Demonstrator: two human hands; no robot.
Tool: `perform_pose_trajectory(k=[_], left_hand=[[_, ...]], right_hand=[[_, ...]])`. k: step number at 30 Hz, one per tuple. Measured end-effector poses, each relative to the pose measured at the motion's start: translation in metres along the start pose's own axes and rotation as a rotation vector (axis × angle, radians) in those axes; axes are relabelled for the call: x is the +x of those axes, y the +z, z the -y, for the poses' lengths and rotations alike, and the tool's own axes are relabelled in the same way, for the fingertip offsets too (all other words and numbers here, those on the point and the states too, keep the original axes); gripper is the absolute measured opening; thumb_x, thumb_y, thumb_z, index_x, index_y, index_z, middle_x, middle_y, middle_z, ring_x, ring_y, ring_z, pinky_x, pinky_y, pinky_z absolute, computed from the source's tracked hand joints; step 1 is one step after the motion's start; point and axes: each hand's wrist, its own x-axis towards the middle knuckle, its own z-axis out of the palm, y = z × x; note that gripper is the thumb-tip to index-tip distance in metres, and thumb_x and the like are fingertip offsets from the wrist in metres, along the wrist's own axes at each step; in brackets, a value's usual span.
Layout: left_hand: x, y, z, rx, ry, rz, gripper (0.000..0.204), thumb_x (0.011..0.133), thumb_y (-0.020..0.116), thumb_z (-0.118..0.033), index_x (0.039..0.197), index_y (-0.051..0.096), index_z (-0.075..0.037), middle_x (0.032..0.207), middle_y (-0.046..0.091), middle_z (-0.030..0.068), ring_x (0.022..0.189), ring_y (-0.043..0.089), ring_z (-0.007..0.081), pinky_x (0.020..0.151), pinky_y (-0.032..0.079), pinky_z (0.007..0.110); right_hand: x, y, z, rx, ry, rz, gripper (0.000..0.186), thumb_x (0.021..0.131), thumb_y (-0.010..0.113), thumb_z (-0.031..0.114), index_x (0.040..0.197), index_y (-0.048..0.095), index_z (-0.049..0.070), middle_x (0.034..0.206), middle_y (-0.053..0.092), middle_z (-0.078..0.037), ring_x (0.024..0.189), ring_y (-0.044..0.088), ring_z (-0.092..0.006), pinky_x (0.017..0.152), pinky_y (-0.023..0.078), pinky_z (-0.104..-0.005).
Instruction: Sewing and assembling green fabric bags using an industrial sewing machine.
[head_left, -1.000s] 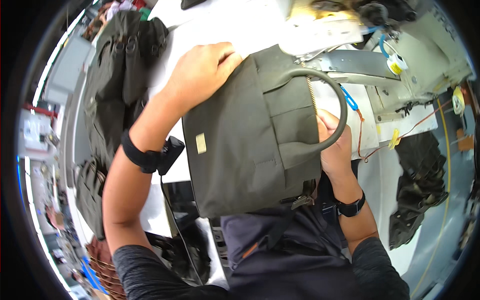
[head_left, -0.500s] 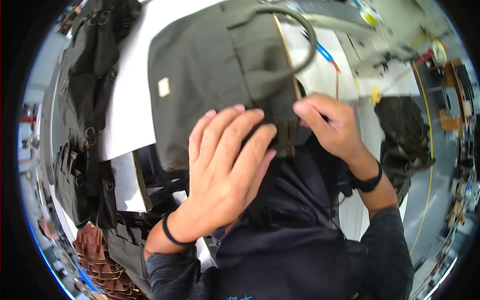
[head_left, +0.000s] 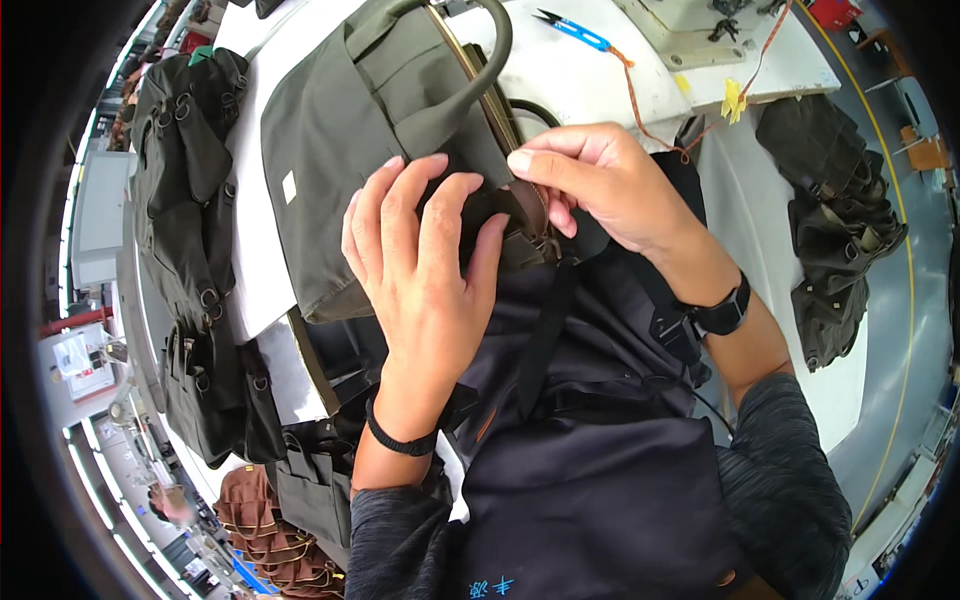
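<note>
Olive bag point(head_left: 350, 150) lies beneath the left hand point(head_left: 422, 255), arched, grip wide; right hand point(head_left: 610, 185) pinches its zippered edge point(head_left: 498, 115).

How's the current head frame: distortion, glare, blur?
Head view: fisheye bows the yellow floor line; same view, white tabletop nearly washed out; same view, left hand and right hand fairly crisp, small details near the left rim soft.

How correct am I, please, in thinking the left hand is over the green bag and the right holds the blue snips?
The right hand doesn't hold the blue snips: the head view shows them on the table and that hand pinching the green bag.
</note>
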Motion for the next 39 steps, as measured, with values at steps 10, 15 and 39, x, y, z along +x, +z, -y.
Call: perform_pose_trajectory(k=[10, 15, 39], left_hand=[[0.009, 0.012, -0.006, 0.053, 0.040, -0.173, 0.040, 0.076, 0.083, -0.011, 0.111, 0.065, -0.015, 0.129, 0.062, 0.0049, 0.130, 0.054, 0.0330, 0.112, 0.034, 0.051], [0.015, -0.002, 0.013, 0.047, 0.158, -0.254, 0.025, 0.079, 0.082, -0.006, 0.099, 0.071, -0.017, 0.104, 0.075, -0.0058, 0.103, 0.071, 0.0169, 0.108, 0.038, 0.041], [0.014, 0.006, 0.020, 0.073, 0.281, -0.141, 0.021, 0.081, 0.084, -0.007, 0.099, 0.077, -0.016, 0.100, 0.079, -0.0036, 0.089, 0.073, 0.0135, 0.105, 0.041, 0.035]], right_hand=[[0.006, 0.017, 0.015, 0.034, 0.019, -0.030, 0.030, 0.103, 0.070, 0.028, 0.089, 0.074, 0.001, 0.064, 0.060, 0.003, 0.049, 0.045, -0.0014, 0.045, 0.034, -0.0208], [0.000, 0.033, 0.012, 0.341, 0.121, -0.084, 0.031, 0.103, 0.070, 0.029, 0.087, 0.072, 0.003, 0.061, 0.058, 0.004, 0.045, 0.040, -0.0015, 0.043, 0.032, -0.0214], [0.014, 0.026, -0.015, 0.008, -0.091, -0.036, 0.034, 0.107, 0.065, 0.031, 0.086, 0.070, 0.004, 0.071, 0.061, 0.005, 0.058, 0.050, -0.0007, 0.050, 0.039, -0.0208]])
